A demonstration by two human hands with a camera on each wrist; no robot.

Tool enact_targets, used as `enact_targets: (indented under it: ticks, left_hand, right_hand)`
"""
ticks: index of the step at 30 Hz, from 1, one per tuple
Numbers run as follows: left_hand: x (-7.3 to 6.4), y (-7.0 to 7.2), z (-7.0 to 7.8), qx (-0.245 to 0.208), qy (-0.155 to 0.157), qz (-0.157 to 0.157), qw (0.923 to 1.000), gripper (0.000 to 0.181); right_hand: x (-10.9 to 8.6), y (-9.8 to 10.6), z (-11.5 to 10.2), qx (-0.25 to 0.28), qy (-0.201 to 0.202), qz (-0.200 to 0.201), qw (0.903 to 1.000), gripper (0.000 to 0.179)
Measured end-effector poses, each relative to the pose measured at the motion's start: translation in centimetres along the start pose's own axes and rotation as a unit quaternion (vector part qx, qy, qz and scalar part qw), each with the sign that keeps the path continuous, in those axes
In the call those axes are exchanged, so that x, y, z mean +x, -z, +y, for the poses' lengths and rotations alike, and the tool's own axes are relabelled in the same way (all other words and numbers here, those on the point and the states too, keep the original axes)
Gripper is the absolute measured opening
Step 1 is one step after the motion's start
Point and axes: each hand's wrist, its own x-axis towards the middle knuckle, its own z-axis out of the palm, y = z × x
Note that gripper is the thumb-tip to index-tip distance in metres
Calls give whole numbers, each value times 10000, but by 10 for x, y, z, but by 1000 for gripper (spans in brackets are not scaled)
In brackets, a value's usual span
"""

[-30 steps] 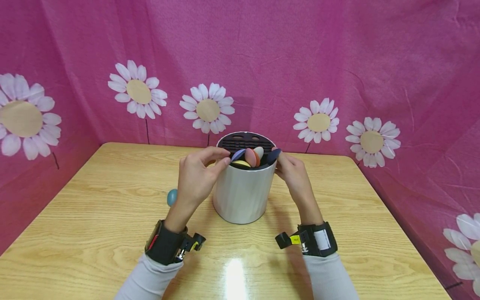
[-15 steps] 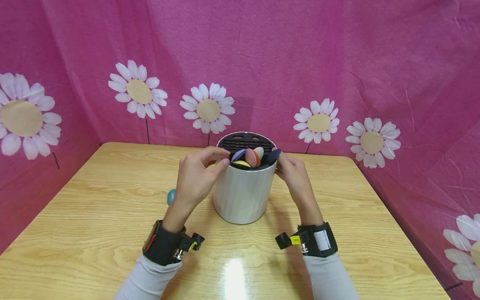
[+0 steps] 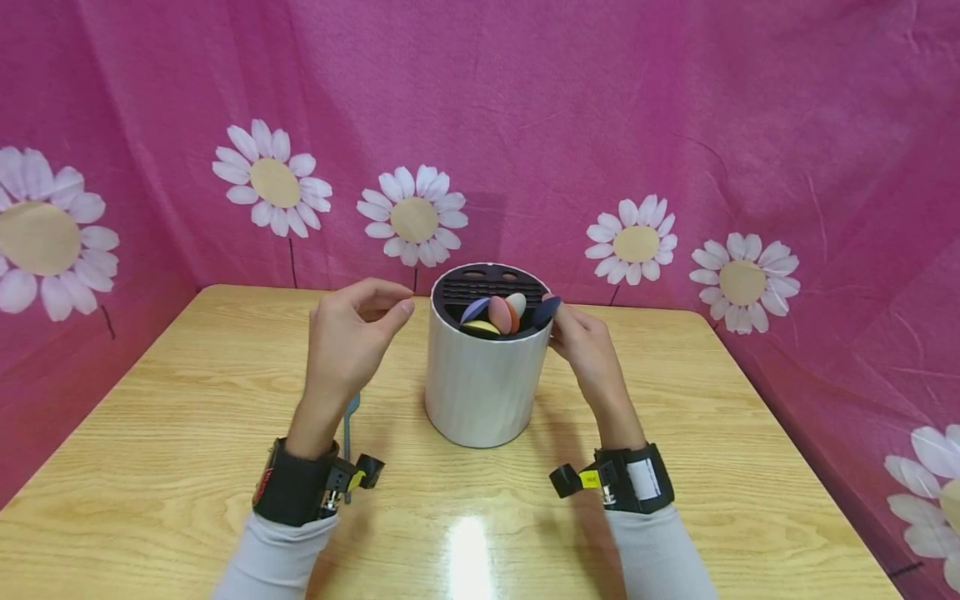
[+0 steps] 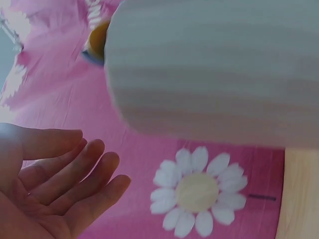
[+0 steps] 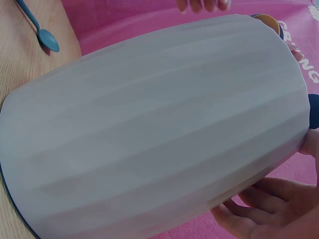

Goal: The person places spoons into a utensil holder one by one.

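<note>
A white ribbed utensil holder (image 3: pixel 480 383) with a black slotted top (image 3: pixel 491 283) stands upright on the table. Spoons with coloured bowls sit in its front opening, among them a purple spoon (image 3: pixel 475 310), a pink spoon (image 3: pixel 499 314), a yellow spoon (image 3: pixel 482 327) and a dark blue spoon (image 3: pixel 547 312). My right hand (image 3: pixel 585 346) holds the holder's right side near the rim, beside the dark blue spoon; in the right wrist view its fingers (image 5: pixel 249 209) reach behind the wall. To the holder's left, my left hand (image 3: pixel 348 337) hangs apart from it, fingers loosely bent around nothing.
A teal spoon (image 5: pixel 48 40) lies on the wooden table (image 3: pixel 225 400), partly hidden behind the left wrist in the head view. Pink cloth (image 3: pixel 525 125) printed with white flowers encloses the back and sides.
My left hand has left the holder's rim and moved left, holding nothing. The right hand stays at the holder's right side. More of the teal spoon's handle shows.
</note>
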Motion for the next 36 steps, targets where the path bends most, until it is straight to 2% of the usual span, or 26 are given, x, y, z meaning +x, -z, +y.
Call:
enact_targets:
  ticks: [4, 7, 12, 19, 25, 30, 36]
  left_hand:
    - [3, 14, -6, 117, 188, 108, 9997, 10]
    - [4, 21, -9, 226, 307, 44, 9993, 11]
    - [5, 31, -16, 643, 713, -489, 9942, 15]
    - [6, 41, -24, 1198, 1169, -1196, 9786, 18]
    - [7, 41, -33, 1558, 1456, -1937, 9576, 20]
    - [6, 40, -43, 2035, 1551, -2446, 9353, 26]
    - [4, 39, -51, 2265, 1904, -2979, 9076, 29]
  right_hand:
    - [0, -1, 0, -16, 6, -11, 10000, 60]
    - [-1, 0, 0, -50, 13, 0, 10000, 58]
    - [-1, 0, 0, -52, -20, 56, 10000, 58]
    - [0, 0, 0, -45, -36, 50, 10000, 60]
    - [0, 0, 0, -36, -45, 1, 10000, 60]
    - [0, 0, 0, -41, -45, 0, 10000, 61]
    - [0, 0, 0, -46, -36, -17, 10000, 61]
